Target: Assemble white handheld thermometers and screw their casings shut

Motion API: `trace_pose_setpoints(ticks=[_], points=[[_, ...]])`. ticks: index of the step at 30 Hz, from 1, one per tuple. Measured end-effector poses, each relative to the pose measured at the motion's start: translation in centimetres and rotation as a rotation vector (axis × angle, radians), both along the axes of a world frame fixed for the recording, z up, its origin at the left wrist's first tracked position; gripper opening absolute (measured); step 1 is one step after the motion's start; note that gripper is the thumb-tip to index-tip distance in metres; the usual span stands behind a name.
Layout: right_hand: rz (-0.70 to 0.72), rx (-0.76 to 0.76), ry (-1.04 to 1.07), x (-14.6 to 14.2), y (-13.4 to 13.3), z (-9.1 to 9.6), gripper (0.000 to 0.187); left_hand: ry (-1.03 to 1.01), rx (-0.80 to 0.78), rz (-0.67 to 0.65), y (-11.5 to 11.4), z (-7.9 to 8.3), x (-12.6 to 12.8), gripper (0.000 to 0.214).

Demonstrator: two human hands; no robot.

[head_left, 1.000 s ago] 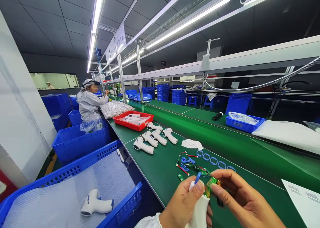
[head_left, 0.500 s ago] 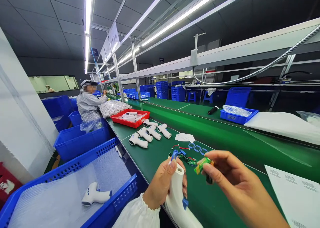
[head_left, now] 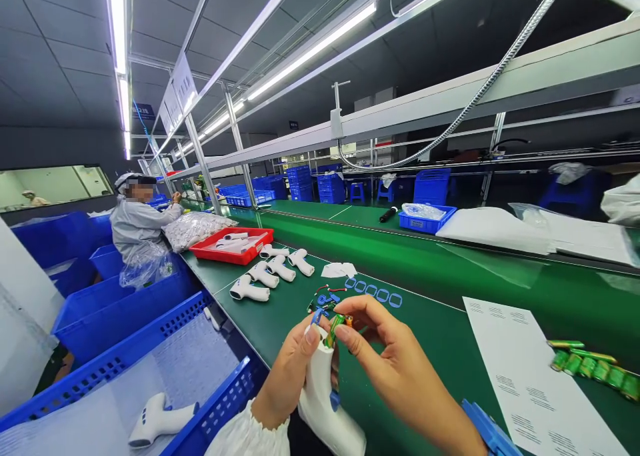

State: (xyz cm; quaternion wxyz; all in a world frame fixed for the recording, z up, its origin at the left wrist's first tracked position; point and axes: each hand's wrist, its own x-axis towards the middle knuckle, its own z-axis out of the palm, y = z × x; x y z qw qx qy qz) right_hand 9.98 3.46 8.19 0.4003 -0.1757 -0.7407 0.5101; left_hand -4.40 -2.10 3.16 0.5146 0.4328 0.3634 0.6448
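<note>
My left hand (head_left: pixel 287 369) is wrapped round the handle of a white gun-shaped thermometer (head_left: pixel 327 409), its handle end facing up. A small blue flap (head_left: pixel 318 317) stands by that open end, near my left thumb. Between the thumb and fingers of my right hand (head_left: pixel 400 356) are green batteries (head_left: pixel 334 331); one has its tip at the handle opening, and a copper-coloured end of another shows beside it. How deep the first battery sits is hidden by my fingers. Just beyond my hands lie small circuit boards with red wires (head_left: pixel 325 297).
Several white thermometers (head_left: pixel 280 267) lie left on the green bench, before a red tray (head_left: pixel 235 246). Blue rings (head_left: pixel 373 291) lie mid-bench. Right are a printed sheet (head_left: pixel 520 363) and green batteries (head_left: pixel 595 368). A blue crate (head_left: pixel 220 393) stands lower left; a co-worker (head_left: pixel 137 219) sits beyond.
My right hand has moved left with the batteries, from apart to the handle opening. The view has swung right, bringing the batteries on the bench into sight.
</note>
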Motion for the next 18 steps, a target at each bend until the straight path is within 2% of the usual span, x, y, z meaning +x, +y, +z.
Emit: trace_pose_setpoints(ticks=[7, 10, 15, 16, 18], points=[[-0.069, 0.075, 0.004, -0.2, 0.1, -0.3, 0.010, 0.034, -0.002, 0.068, 0.1, 0.3, 0.4, 0.040], [-0.013, 0.106, -0.075, 0.2, 0.1, -0.1, 0.012, 0.007, 0.000, 0.091, 0.2, 0.2, 0.7, 0.044], [0.167, 0.111, -0.201, 0.8, 1.4, -0.4, 0.020, 0.010, -0.020, 0.073, 0.6, -0.3, 1.0, 0.053], [0.168, 0.105, -0.192, 0.8, 1.7, -0.6, 0.023, 0.003, -0.019, 0.077, 0.7, -0.5, 1.1, 0.053], [0.087, 0.070, -0.117, 0.6, 2.1, -0.9, 0.029, -0.019, -0.026, 0.088, 1.1, -0.9, 1.2, 0.054]])
